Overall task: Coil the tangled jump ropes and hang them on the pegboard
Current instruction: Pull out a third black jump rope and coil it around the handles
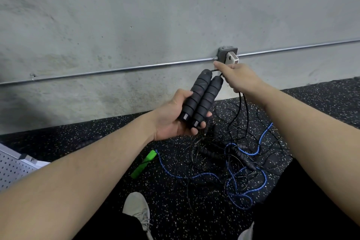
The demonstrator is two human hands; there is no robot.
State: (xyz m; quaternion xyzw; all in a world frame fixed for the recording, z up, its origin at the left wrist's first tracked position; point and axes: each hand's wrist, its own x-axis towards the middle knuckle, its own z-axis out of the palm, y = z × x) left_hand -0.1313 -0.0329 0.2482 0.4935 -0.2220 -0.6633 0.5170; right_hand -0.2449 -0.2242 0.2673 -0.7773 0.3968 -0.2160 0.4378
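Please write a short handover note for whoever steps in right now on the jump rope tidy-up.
Left hand: grips two black handles side by side, upright.
Right hand: pinches the thin black cord just above those handles, by the wall's outlet box.
That cord runs down into the tangle on the floor with the blue rope, its green handle and more black handles.
Pegboard lies far left.
Done: one pair of handles gathered.
Left: coil every rope and hang it.
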